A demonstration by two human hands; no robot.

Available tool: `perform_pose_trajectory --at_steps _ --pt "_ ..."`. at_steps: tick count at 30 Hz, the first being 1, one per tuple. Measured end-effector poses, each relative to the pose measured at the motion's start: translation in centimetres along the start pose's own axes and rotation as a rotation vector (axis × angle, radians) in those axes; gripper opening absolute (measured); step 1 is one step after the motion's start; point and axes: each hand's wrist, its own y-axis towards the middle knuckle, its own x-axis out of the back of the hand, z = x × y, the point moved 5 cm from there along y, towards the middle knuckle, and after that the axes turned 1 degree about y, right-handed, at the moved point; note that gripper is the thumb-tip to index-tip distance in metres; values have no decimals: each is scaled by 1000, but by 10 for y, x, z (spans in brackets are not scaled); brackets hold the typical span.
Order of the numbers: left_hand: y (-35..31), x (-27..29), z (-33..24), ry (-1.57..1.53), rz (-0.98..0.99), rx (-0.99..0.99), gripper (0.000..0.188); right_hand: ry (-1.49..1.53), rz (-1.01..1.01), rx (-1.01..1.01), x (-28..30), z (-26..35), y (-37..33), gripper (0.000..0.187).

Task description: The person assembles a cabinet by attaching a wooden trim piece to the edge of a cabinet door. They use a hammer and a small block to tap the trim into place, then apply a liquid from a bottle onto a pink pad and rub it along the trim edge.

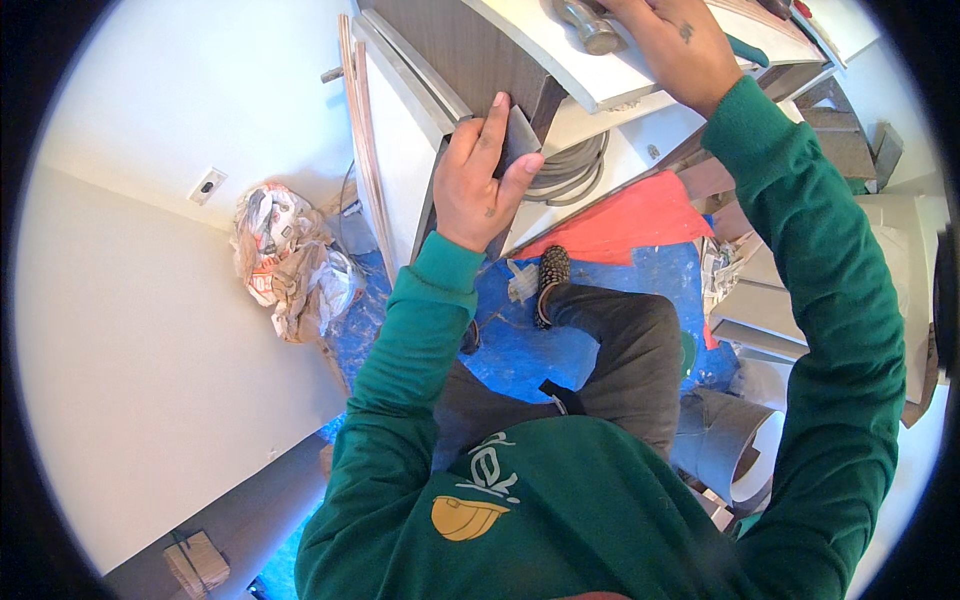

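Observation:
My left hand (484,190) lies along a dark grey flat piece (519,138) at the corner of a brown and white cabinet (548,105). Its thumb is on one side of the piece and its longer fingers on the other, so it looks gripped. Much of that piece is hidden beneath the palm. Over the cabinet's white surface (520,25), my right hand (682,45) is closed around a hammer. The metal hammer head (596,35) shows left of the hand, and a teal grip end (748,52) sticks out on the right. The right fingertips are cut off by the upper edge.
Long thin strips (362,130) lean against the wall at left, near crumpled plastic bags (290,260). Coiled grey cable (575,170) sits under the cabinet. Blue sheeting (520,350) and a red sheet (640,215) cover the floor. A rolled grey sheet (715,440) lies at right.

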Motion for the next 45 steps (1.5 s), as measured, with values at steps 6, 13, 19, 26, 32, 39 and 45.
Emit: perform_pose_trajectory --at_steps 6,13,19,26,32,39,45 --pt "4 2 -2 8 6 -1 69 -46 14 61 6 10 0 35" --pt "4 -4 1 -30 -79 -24 70 -72 9 23 4 4 0 37" --pt "10 -5 -4 -60 -118 -40 69 -61 5 -20 3 1 0 39" --pt "40 13 -29 -70 -216 -55 68 -44 11 57 6 4 1 38" --pt "10 10 -18 -26 5 118 63 -27 -37 -10 4 2 0 37" --pt "1 4 -13 -7 -14 81 71 -20 -29 -12 7 4 0 37" --pt "3 4 -18 2 -7 69 66 -41 -34 38 7 6 -1 37"
